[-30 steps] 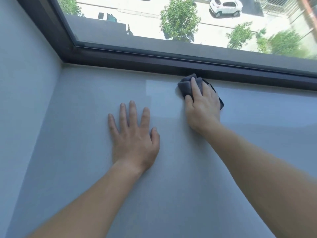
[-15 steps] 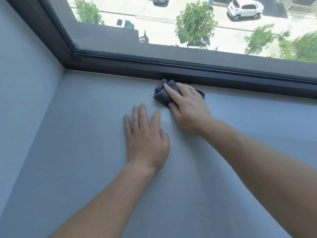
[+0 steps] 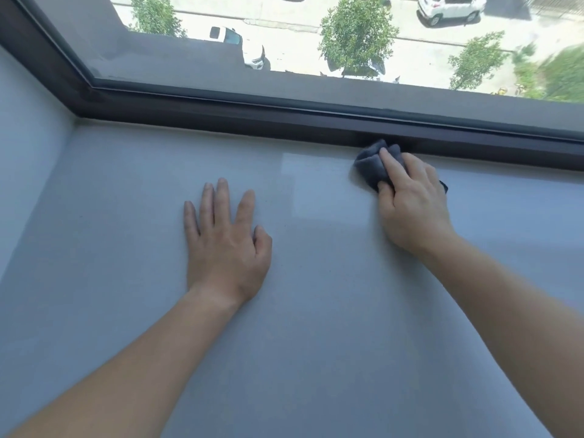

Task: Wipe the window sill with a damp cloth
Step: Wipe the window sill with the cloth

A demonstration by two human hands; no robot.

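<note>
I am pressing the bunched cloth point(image 3: 371, 167) onto the sill point(image 3: 316, 311) with my right hand point(image 3: 410, 203), fingers closed over it, touching the frame point(image 3: 252, 120). My left hand point(image 3: 226, 245) is lying flat, fingers spread, holding nothing. The cloth's dampness is probably not discernible here.

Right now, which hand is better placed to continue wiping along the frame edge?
Right hand: it presses the dark cloth against the window frame. Left hand lies flat, empty, on the sill.
</note>
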